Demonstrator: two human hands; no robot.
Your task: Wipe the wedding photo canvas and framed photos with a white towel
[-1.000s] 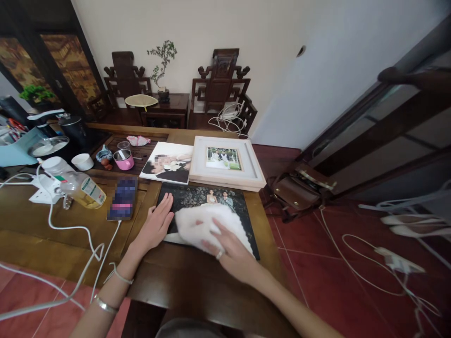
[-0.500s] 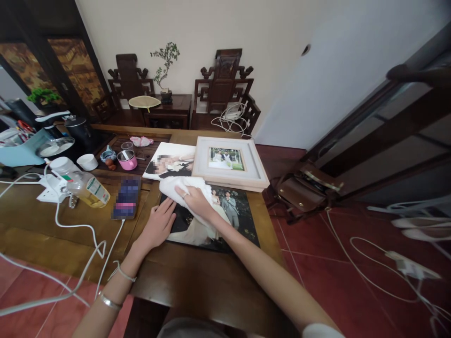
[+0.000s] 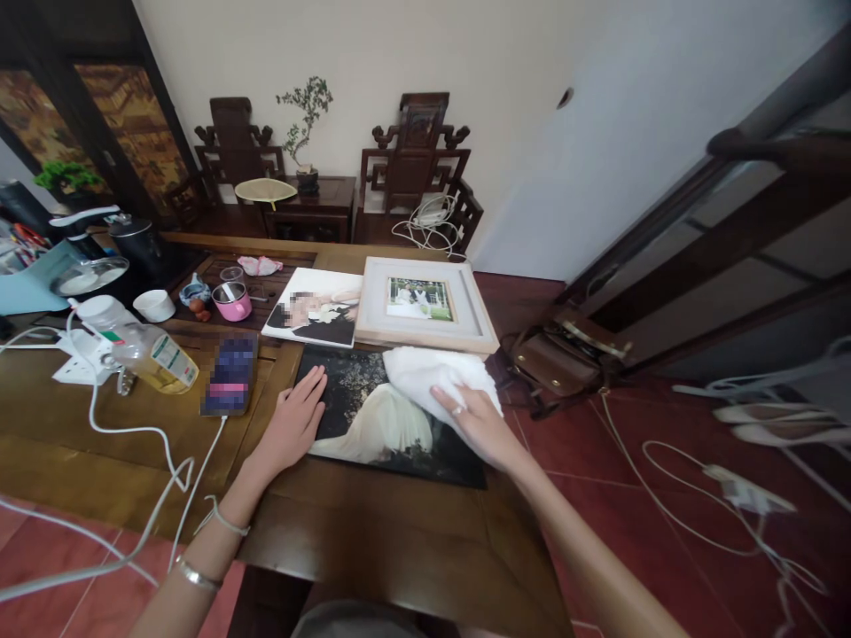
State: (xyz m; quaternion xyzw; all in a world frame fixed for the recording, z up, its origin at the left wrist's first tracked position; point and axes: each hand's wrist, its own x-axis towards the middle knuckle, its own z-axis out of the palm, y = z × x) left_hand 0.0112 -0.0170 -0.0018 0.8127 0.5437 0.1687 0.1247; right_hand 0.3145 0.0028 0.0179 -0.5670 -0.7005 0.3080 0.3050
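A dark wedding photo panel (image 3: 359,399) lies flat near the table's front right corner. My left hand (image 3: 297,421) rests on its left edge, fingers stretched out and flat. On the panel's right part, my right hand (image 3: 469,416) presses a folded white cloth (image 3: 425,372), its fingers bent over the cloth. The cloth hides the upper right of the picture. Just behind the panel lie a white-framed photo (image 3: 479,310) and, to its left, a smaller photo print (image 3: 319,306).
Left of the panel are a phone (image 3: 230,377) on a charging cable, a bottle of yellow liquid (image 3: 156,354), a power strip (image 3: 83,354), a pink cup (image 3: 232,303) and a white bowl (image 3: 154,306). A brown bag (image 3: 558,359) stands beyond the table's right edge.
My right hand has slid the cloth rightward across the panel, from its upper left to its right side. The left hand stays at the left edge.
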